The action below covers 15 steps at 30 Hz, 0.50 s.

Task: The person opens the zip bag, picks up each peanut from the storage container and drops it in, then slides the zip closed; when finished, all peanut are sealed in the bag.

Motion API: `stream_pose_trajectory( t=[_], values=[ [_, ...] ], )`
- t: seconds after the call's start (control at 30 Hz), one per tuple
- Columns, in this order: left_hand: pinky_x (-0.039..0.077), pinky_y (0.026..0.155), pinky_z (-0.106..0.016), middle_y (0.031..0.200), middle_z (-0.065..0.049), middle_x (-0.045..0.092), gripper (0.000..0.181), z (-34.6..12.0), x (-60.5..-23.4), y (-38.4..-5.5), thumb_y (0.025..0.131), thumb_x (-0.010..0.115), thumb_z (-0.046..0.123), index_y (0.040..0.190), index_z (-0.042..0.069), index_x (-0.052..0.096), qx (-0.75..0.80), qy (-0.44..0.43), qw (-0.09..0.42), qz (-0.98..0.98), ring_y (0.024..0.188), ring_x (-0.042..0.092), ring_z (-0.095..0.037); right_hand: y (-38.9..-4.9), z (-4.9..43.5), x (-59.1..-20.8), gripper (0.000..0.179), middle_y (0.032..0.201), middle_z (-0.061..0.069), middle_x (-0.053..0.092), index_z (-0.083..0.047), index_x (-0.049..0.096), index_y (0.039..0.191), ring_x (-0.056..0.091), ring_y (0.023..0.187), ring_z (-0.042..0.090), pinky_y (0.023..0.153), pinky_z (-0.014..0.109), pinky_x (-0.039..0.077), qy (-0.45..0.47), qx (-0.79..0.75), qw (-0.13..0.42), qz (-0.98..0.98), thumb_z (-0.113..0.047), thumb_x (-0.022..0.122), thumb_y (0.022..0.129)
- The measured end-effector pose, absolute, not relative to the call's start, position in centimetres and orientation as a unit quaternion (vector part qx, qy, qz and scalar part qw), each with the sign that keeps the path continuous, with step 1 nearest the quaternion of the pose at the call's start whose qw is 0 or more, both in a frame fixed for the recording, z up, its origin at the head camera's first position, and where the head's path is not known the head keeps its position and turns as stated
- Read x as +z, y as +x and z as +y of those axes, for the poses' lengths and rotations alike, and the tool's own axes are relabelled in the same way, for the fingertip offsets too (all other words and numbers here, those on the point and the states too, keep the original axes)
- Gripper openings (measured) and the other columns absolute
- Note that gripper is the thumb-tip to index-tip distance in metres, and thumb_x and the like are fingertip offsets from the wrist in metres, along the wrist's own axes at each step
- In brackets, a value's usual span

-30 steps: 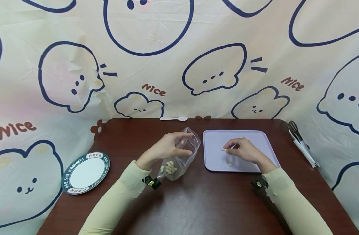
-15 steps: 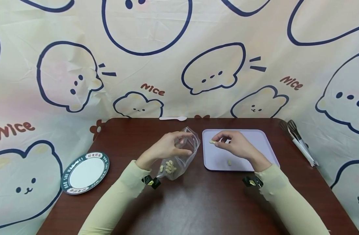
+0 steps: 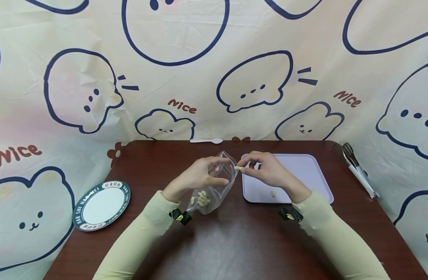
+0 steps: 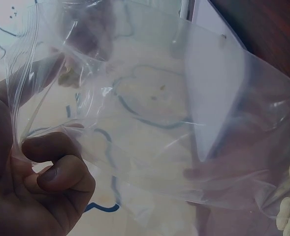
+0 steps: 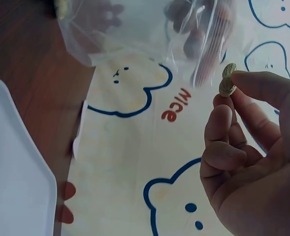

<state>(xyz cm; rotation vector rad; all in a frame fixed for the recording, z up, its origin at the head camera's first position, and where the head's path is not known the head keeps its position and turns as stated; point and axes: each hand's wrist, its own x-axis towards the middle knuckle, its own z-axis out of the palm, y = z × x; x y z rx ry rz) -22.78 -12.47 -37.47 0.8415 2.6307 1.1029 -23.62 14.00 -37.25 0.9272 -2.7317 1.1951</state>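
My left hand [image 3: 201, 173] holds a clear zip bag [image 3: 219, 198] by its mouth, thumb and fingers spread so the bag gapes. Several unshelled peanuts [image 3: 202, 198] lie at the bag's bottom. In the left wrist view, curled fingers [image 4: 66, 172] hook the zip edge. My right hand [image 3: 266, 169] pinches one peanut [image 5: 227, 80] between thumb and fingertips, right at the bag's mouth. Another peanut [image 3: 273, 193] rests on the pale lilac tray [image 3: 301, 163], below the right wrist.
A green-rimmed plate [image 3: 102, 206] sits at the table's left edge. Along the back edge lies a white spoon [image 3: 207, 141]. Whisk-like utensils with white handles [image 3: 362, 181] lie at the right edge. A patterned cloth [image 3: 200, 77] hangs behind the brown table [image 3: 221, 249].
My right hand has carried its peanut leftward from above the tray to the bag's mouth. The left hand and the bag have stayed in place.
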Motion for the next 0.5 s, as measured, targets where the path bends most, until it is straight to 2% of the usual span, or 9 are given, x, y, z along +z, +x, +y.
stream_pose_trajectory(
  t=[0.1,0.33,0.5],
  values=[
    [0.046,0.082,-0.034,0.127,-0.001,0.062,0.067,-12.5,-37.5,-22.8,0.083,0.081,0.036,0.143,0.019,0.055,0.369,0.283,0.084,0.881,0.101,0.054,-0.019,-23.6,13.3,-37.3,0.013,0.093,-0.009,0.067,-0.029,0.075,0.102,0.058,0.083,0.013,0.059,0.028,0.048,0.308,0.378,0.016,-0.873,-0.022,0.074,0.09],
    [0.044,0.073,-0.033,0.124,-0.005,0.064,0.067,-12.5,-37.4,-22.9,0.084,0.08,0.038,0.143,0.018,0.055,0.366,0.292,0.082,0.88,0.097,0.055,-0.02,-23.5,12.2,-37.3,0.014,0.094,-0.007,0.067,-0.025,0.076,0.102,0.058,0.081,0.012,0.06,0.027,0.049,0.32,0.364,0.026,-0.874,-0.021,0.076,0.089],
    [0.048,0.081,-0.035,0.137,-0.003,0.061,0.066,-12.6,-37.3,-22.9,0.085,0.079,0.038,0.143,0.018,0.055,0.365,0.295,0.077,0.88,0.106,0.058,-0.02,-23.4,12.1,-37.3,0.016,0.097,-0.006,0.068,-0.021,0.076,0.104,0.058,0.083,0.012,0.062,0.027,0.049,0.314,0.363,0.018,-0.877,-0.02,0.076,0.089]
  ],
)
